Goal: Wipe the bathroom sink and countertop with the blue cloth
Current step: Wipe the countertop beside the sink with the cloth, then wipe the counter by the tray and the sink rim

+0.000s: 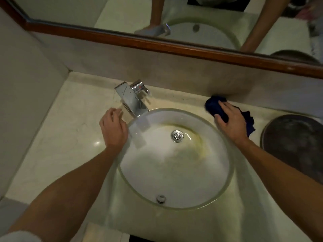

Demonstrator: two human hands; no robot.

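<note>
A round white sink (176,173) with yellowish stains near its drain (177,136) is set in a pale marble countertop (66,137). My right hand (230,120) presses the dark blue cloth (214,106) flat on the countertop behind the sink's right rim, close to the back wall. My left hand (113,129) rests on the sink's left rim beside the chrome faucet (131,97), fingers loosely curled and holding nothing.
A dark round tray (295,144) sits on the countertop at the right edge. A wood-framed mirror (174,48) runs along the back wall above a marble backsplash. A wall closes the left side.
</note>
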